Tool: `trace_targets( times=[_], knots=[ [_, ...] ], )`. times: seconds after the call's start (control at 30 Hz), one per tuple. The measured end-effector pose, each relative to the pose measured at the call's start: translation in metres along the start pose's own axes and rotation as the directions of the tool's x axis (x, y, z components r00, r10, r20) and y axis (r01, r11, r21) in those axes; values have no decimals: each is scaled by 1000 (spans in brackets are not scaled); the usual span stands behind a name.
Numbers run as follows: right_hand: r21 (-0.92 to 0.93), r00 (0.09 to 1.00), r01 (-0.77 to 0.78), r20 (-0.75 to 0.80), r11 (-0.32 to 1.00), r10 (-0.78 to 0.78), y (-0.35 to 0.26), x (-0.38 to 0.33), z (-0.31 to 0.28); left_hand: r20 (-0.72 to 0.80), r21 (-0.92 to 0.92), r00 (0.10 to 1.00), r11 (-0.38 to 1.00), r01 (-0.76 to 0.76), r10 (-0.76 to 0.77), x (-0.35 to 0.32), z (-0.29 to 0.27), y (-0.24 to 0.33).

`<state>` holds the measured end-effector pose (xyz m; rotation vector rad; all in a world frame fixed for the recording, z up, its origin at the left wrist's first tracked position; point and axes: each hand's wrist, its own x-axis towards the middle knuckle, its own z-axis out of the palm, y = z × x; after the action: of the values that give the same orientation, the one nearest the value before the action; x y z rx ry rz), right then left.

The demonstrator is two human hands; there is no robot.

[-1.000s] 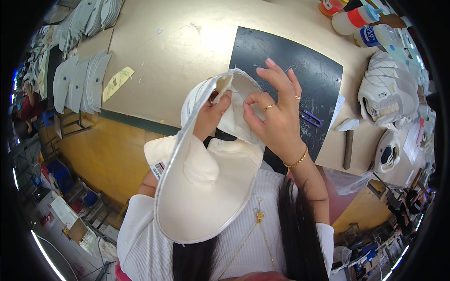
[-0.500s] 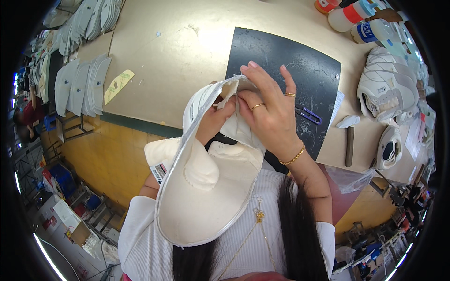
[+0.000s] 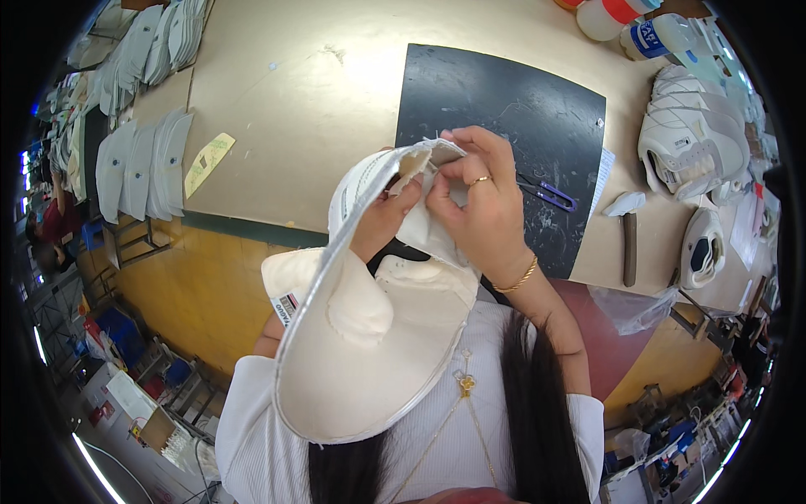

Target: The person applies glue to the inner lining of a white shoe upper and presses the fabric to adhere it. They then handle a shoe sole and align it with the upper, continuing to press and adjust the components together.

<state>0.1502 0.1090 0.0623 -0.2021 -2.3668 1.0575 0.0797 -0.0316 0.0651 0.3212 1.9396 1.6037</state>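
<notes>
An off-white shoe upper (image 3: 336,412) hangs in front of my chest, its pale lining and padded collar facing up and its toe end toward me. Inside its opening, my left hand (image 3: 379,223) grips the upper; the material hides most of its fingers. My right hand (image 3: 485,206) pinches the frayed far edge of the upper between thumb and fingers. What exactly lies between those fingertips is too small to make out. Beyond my right hand, purple thread snips (image 3: 550,195) lie on a black mat (image 3: 504,84).
Several finished-looking shoe uppers (image 3: 693,139) stand stacked at the right, another upper (image 3: 701,248) nearer. A brown-handled tool (image 3: 629,252) lies beside them. Bottles (image 3: 659,38) stand at the far right. Flat white pieces (image 3: 138,168) and a yellow paper scrap (image 3: 208,165) sit on the left.
My right hand has shifted slightly down, its raised fingers curling in toward the upper's edge. The far edge now folds outward a little. My left hand keeps its hold.
</notes>
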Motion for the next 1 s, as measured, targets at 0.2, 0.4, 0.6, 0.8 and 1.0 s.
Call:
trace_targets(
  times=[0.2, 0.4, 0.6, 0.8, 1.0],
  knots=[
    [257, 909, -410, 196, 875, 368, -6, 12, -21, 53, 5, 981, 982, 189, -189, -1, -7, -2],
    [153, 946, -263, 234, 953, 224, 7, 11, -16, 24, -70, 985, 982, 175, -173, -5, -5, 2],
    [143, 955, -281, 143, 949, 261, -1, 4, -9, 20, -90, 992, 988, 127, -126, -5, -3, 0],
    [245, 905, -381, 295, 892, 305, 3, 12, -22, -6, -103, 972, 967, 233, -235, -4, -3, 5],
    [140, 825, -476, 412, 868, 387, 2, 14, -20, 20, -94, 969, 965, 245, -245, -4, -1, 6]
  ],
)
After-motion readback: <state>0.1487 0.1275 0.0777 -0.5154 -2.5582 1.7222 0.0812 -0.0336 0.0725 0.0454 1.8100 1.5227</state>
